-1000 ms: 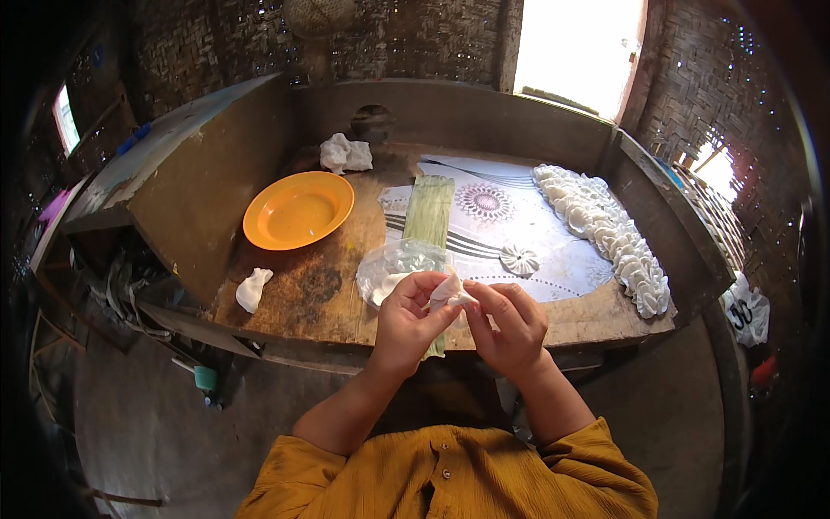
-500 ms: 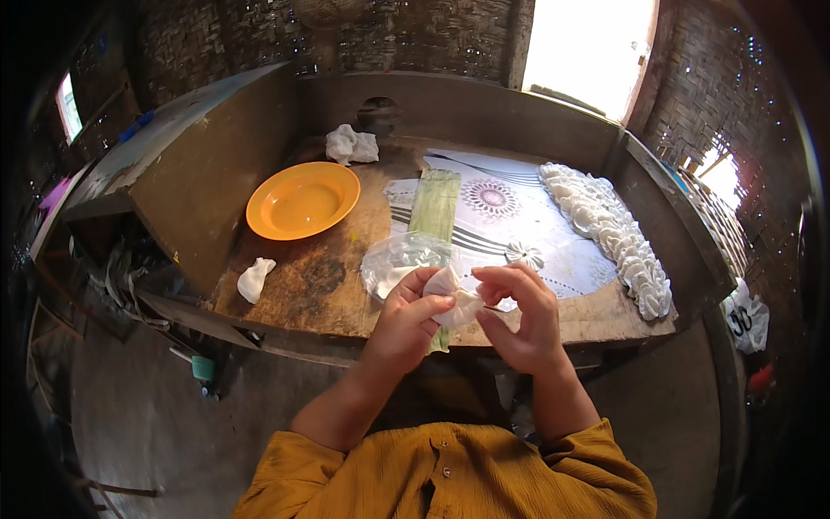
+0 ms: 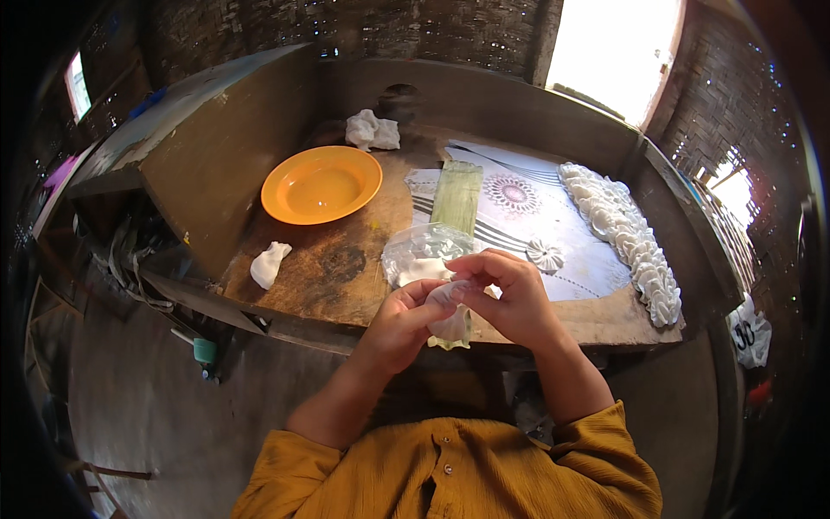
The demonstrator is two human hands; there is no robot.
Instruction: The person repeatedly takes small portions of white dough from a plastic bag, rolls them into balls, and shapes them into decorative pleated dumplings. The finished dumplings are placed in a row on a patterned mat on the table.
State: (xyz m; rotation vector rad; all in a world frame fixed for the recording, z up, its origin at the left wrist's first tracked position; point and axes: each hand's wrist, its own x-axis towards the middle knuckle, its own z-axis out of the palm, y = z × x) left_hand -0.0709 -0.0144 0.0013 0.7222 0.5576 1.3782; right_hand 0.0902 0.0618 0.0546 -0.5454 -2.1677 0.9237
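Though small, white piece (image 3: 449, 326) between fingers (image 3: 489, 265)

Piece (image 3: 449, 327) btwn L hand (image 3: 396, 324) & R hand (image 3: 516, 298): white. Plate (image 3: 316, 190) fwd-L of hands: orange. Sheet (image 3: 581, 253) fwd-R: white w/ purple medallion (image 3: 512, 194), dk curved stripes (image 3: 486, 232). Strip (image 3: 456, 195) ahead: pale grn. Shirt (image 3: 398, 463) behind: mustard.

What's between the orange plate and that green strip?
In the head view, bare wooden tabletop, then the left edge of the patterned sheet.
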